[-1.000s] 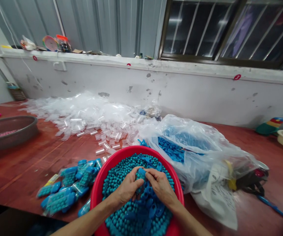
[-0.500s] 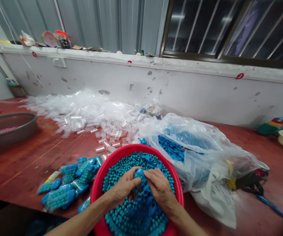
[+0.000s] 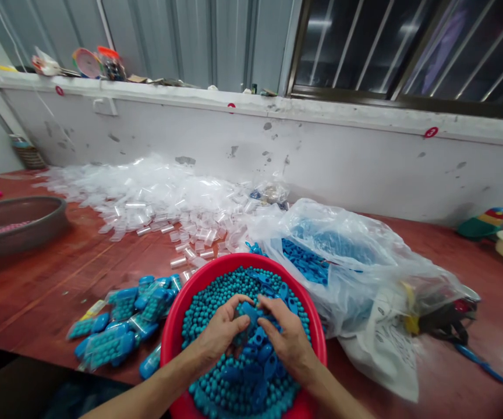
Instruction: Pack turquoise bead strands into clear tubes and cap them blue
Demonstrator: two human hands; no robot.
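Note:
My left hand (image 3: 222, 330) is closed around a small clear bottle with a blue cap (image 3: 247, 315), held just above the beads and partly hidden by my fingers. From the other side, my right hand (image 3: 287, 333) has its bent thumb and forefinger at the cap's right edge. Both hands are over a red basin (image 3: 212, 267) filled with teal beads (image 3: 210, 305). Loose blue plastic caps (image 3: 270, 365) lie on the beads below my right hand.
Left of the basin lie several filled, blue-capped bottles (image 3: 108, 348). Behind spreads a heap of clear plastic tubes (image 3: 159, 195). To the right, a clear plastic bag (image 3: 365, 262) of blue parts touches the basin. A grey-brown basin (image 3: 55, 216) stands far left.
My right thumb and forefinger have parted a little at the cap, where they were pressed together before. The bottle in my left hand has turned, showing more of its blue cap.

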